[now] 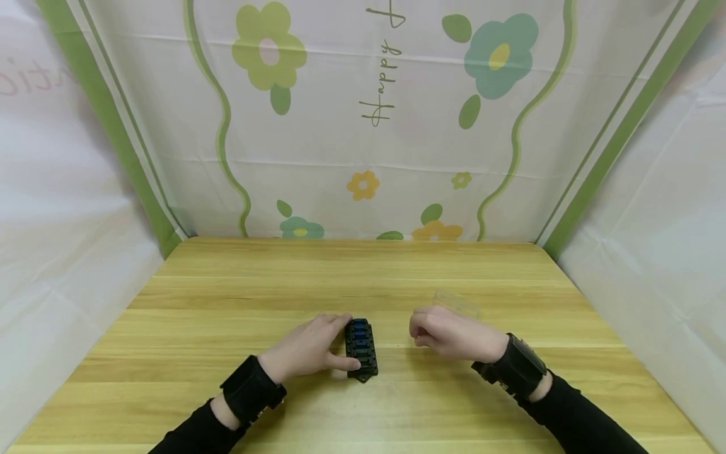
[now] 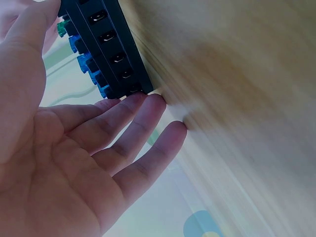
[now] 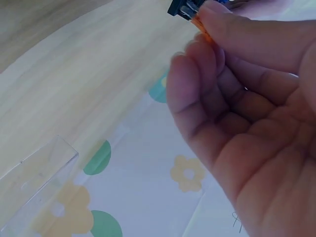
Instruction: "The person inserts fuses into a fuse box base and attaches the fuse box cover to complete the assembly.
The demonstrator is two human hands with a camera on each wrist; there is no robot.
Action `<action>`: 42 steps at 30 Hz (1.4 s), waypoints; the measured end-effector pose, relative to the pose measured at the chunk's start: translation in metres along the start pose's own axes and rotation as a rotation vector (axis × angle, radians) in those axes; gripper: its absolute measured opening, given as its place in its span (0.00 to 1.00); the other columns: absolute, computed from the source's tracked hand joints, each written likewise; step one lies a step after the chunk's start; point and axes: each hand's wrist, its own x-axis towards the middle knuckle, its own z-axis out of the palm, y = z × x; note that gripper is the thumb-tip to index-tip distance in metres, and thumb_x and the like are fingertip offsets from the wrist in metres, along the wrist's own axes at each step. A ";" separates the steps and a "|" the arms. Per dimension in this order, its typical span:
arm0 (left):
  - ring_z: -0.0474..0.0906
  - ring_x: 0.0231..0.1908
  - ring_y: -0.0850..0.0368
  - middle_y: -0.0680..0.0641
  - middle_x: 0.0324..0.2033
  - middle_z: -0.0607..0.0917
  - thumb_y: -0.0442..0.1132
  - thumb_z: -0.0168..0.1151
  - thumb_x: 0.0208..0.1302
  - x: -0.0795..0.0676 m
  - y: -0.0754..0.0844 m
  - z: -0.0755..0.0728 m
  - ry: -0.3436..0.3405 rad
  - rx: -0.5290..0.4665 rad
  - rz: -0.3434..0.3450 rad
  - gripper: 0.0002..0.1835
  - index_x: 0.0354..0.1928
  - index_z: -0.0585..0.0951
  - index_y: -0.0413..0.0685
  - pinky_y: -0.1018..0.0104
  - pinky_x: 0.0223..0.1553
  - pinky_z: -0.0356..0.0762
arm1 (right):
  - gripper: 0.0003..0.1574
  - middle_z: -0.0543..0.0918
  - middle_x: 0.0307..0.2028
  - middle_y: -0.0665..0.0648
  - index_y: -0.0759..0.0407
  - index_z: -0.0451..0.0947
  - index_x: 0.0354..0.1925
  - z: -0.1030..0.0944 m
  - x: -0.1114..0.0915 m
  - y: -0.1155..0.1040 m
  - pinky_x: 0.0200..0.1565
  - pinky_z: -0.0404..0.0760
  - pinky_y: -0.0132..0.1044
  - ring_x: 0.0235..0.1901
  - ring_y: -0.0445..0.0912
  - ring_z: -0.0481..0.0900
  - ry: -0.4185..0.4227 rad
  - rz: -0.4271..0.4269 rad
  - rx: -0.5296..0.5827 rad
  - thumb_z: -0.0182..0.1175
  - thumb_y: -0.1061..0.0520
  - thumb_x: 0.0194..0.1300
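A black fuse box [image 1: 372, 354] lies lengthwise on the wooden table, with several blue blade fuses and a green one in its slots. My left hand [image 1: 306, 350] holds it by its ends, thumb at the near end and fingertips at the far end. In the left wrist view, the side of the fuse box [image 2: 111, 47] shows a row of small metal contacts. To the right of the box, my right hand [image 1: 456, 332] pinches an orange blade fuse [image 3: 201, 28] between thumb and fingers, metal prongs sticking out. The head view hides this fuse behind the fingers.
A clear plastic cover [image 1: 458, 303] lies on the table just beyond my right hand. A flowered cloth [image 1: 329, 145] hangs behind the table's far edge [image 1: 317, 239], and white cloth walls stand at both sides.
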 end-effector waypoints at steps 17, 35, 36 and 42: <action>0.68 0.60 0.46 0.39 0.61 0.70 0.71 0.57 0.54 0.001 -0.001 0.001 -0.004 -0.009 -0.005 0.51 0.70 0.62 0.41 0.55 0.57 0.67 | 0.09 0.69 0.30 0.44 0.51 0.75 0.32 0.007 0.003 0.003 0.31 0.66 0.21 0.28 0.34 0.66 0.127 -0.091 -0.056 0.64 0.64 0.60; 0.68 0.60 0.47 0.40 0.61 0.71 0.72 0.56 0.54 0.001 -0.001 -0.002 -0.003 0.003 0.000 0.52 0.70 0.63 0.40 0.56 0.57 0.67 | 0.07 0.72 0.33 0.45 0.53 0.77 0.35 0.014 0.012 -0.001 0.35 0.67 0.17 0.32 0.34 0.69 0.156 -0.133 -0.011 0.61 0.65 0.62; 0.69 0.60 0.47 0.40 0.61 0.71 0.72 0.56 0.54 0.001 -0.001 -0.002 -0.004 0.003 0.000 0.52 0.70 0.63 0.41 0.56 0.57 0.68 | 0.07 0.72 0.33 0.45 0.53 0.77 0.36 0.014 0.012 -0.002 0.36 0.67 0.17 0.32 0.33 0.69 0.153 -0.131 -0.007 0.61 0.65 0.63; 0.69 0.59 0.48 0.40 0.60 0.71 0.73 0.55 0.54 0.001 -0.003 -0.001 -0.004 0.006 0.002 0.52 0.70 0.63 0.41 0.57 0.56 0.68 | 0.08 0.74 0.36 0.45 0.53 0.76 0.39 0.015 0.016 -0.007 0.38 0.68 0.17 0.35 0.32 0.72 0.168 -0.139 -0.006 0.60 0.64 0.64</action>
